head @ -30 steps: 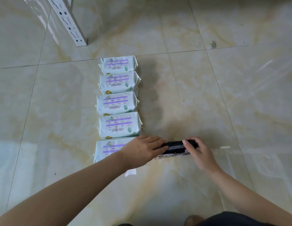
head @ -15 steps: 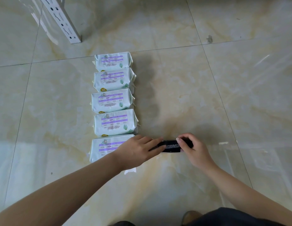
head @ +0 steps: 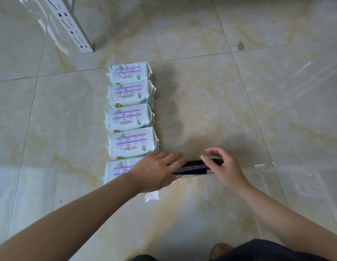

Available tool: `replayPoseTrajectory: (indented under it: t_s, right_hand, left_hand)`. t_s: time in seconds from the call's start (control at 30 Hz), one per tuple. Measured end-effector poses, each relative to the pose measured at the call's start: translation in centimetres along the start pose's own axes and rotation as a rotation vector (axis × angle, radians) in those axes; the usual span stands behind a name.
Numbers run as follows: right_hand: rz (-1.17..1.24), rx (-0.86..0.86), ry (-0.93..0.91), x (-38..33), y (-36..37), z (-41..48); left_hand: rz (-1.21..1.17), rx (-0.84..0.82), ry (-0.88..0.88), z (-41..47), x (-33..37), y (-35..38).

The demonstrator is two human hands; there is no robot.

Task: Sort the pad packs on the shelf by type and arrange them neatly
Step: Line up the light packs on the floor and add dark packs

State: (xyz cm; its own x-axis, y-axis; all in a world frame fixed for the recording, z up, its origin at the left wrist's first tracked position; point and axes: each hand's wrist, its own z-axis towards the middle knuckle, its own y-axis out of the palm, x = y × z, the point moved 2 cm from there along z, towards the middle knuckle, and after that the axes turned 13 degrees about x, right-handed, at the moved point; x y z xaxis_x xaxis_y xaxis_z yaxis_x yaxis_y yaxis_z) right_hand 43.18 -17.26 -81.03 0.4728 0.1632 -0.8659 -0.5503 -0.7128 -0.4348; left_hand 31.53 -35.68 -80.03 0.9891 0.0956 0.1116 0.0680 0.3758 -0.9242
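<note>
Head view, looking down at a tiled floor. Lying there in one straight column: five white-and-green pad packs, edge to edge, running away from the feet toward a white shelf upright. Just right of the nearest white pack, seemingly stood on its long edge: a dark pack, the only different type in sight. Left hand laid flat, fingers straight, across the dark pack's left end and over part of the nearest white pack. Right hand curled round the right end, thumb on the top edge, fingers arched over the far side; contact back there hidden.

Judged as the setting-down step: starting a second column for the dark type beside the first. Next, probably: square the pack to the near end of the row, then let go with both hands evenly. Narrow base, so likely to tip if released unevenly.

Against half a second ago: same spot for the dark pack and same flat left hand, but right fingers now lifted and arched wider instead of pressed close over the top. Against a second ago: white column untouched, both hands on the same pack.
</note>
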Motion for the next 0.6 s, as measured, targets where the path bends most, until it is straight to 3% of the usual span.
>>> replayPoseTrajectory:
  t_s: [0.23,0.33,0.43,0.6]
  right_hand:
    - [-0.107,0.021,-0.149,-2.3,-0.7,0.5]
    - [-0.211,0.082,-0.24,-4.8,-1.6,0.3]
    - [-0.186,0.102,-0.198,-8.4,-2.2,-0.1]
    - [-0.109,0.0,-0.071,-15.8,-4.5,-1.7]
  left_hand:
    - [-0.147,-0.033,-0.257,1.2,-0.9,-2.3]
    - [-0.264,-0.052,-0.492,2.1,-1.0,-5.5]
    - [-0.331,-0.106,-0.716,2.6,-1.0,-9.0]
    - [-0.459,-0.004,-0.9,5.3,-0.1,-16.7]
